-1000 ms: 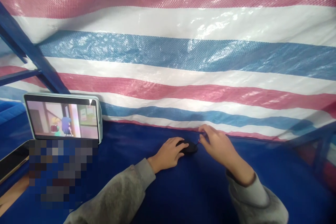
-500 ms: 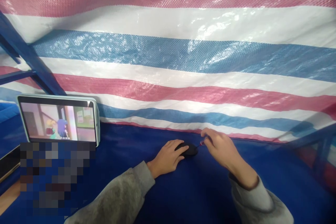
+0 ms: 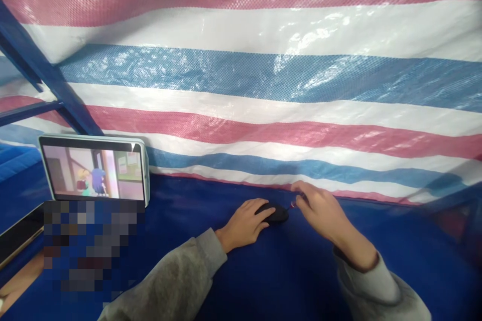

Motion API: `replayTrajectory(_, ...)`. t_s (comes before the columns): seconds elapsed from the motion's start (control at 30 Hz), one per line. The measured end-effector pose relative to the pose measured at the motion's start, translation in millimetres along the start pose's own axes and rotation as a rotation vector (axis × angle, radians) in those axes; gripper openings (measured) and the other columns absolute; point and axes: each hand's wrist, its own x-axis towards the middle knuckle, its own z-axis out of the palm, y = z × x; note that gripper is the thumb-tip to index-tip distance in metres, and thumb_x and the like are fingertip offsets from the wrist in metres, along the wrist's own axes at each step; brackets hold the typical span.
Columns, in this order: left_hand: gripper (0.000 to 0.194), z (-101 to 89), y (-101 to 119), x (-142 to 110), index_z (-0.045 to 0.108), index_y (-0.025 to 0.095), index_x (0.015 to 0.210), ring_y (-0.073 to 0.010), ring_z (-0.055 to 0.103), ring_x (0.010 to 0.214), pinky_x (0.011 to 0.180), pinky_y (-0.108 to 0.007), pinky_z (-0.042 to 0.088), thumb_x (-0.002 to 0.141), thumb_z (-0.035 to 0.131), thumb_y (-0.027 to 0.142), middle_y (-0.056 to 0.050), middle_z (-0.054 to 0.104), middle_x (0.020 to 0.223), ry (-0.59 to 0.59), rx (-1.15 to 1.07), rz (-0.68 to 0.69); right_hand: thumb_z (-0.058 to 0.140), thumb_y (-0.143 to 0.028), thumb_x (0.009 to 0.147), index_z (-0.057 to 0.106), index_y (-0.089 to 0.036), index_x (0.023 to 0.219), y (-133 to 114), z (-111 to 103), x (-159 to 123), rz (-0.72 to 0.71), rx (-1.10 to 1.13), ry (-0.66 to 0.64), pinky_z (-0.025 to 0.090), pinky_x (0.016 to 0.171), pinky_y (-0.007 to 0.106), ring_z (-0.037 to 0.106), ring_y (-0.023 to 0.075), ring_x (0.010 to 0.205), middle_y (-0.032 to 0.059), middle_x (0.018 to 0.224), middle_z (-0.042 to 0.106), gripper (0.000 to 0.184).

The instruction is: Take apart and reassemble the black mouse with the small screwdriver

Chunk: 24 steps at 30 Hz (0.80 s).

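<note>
Left hand [image 3: 243,224], the nearer one, holds the black mouse-shaped object [image 3: 278,214] near the back edge of the blue surface [image 3: 181,210], long axis roughly sideways toward the right hand [image 3: 320,208], whose fingers curl narrowly by a thin reddish piece [image 3: 292,205], gripped or not I cannot tell.

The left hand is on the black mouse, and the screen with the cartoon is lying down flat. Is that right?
Not quite: the screen with the cartoon isn't lying flat; the head view shows it standing propped up. The left hand is indeed on the black mouse.
</note>
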Motion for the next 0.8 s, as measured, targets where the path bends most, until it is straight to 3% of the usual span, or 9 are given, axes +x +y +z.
replayTrajectory(0.07,0.042,-0.1,-0.2,0.1,0.047,0.025,0.139,-0.0259,0.047,0.133,0.111,-0.047,0.041,0.098,0.052,0.028,-0.011,0.049,0.142,0.002,-0.006,0.011,0.037,-0.022,0.089,0.059,-0.023,0.102,0.9,1.0,0.0,-0.014,0.003,0.018,0.045,0.068,0.030,0.069,0.0198,0.076,0.0050,0.095,0.074,0.025)
replayTrajectory(0.27,0.043,1.9,-1.7,-0.2,0.045,0.024,0.141,-0.0244,0.043,0.137,0.114,-0.046,0.038,0.099,0.052,0.030,-0.011,0.047,0.144,0.005,0.000,0.044,0.036,-0.034,0.094,0.061,-0.023,0.095,4.7,4.9,0.8,0.075,-0.078,0.013,0.038,0.056,0.029,0.065,0.0207,0.059,0.0032,0.065,0.071,0.027)
replayTrajectory(0.5,0.043,3.0,-2.5,-0.2,0.047,0.023,0.140,-0.0241,0.044,0.136,0.115,-0.044,0.038,0.098,0.055,0.029,-0.011,0.048,0.144,0.001,0.025,0.040,0.040,-0.022,0.086,0.056,-0.024,0.094,-2.4,-1.1,-0.2,0.031,-0.039,-0.009,0.039,0.062,0.029,0.066,0.0193,0.067,0.0028,0.086,0.074,0.018)
replayTrajectory(0.67,0.041,2.9,-1.8,0.1,0.048,0.023,0.139,-0.0248,0.044,0.135,0.114,-0.045,0.038,0.098,0.053,0.029,-0.011,0.048,0.143,0.004,0.031,0.045,0.037,-0.038,0.096,0.058,-0.024,0.093,-2.1,3.4,1.9,0.062,-0.014,-0.011,0.037,0.060,0.029,0.065,0.0203,0.062,0.0009,0.067,0.070,0.025)
replayTrajectory(0.8,0.042,4.0,-2.1,0.1,0.047,0.023,0.139,-0.0248,0.045,0.134,0.114,-0.044,0.039,0.098,0.054,0.029,-0.011,0.048,0.144,0.006,0.036,0.041,0.035,-0.043,0.097,0.057,-0.024,0.098,-0.9,5.1,1.9,0.097,-0.076,-0.009,0.034,0.057,0.028,0.066,0.0216,0.064,0.0020,0.070,0.071,0.029)
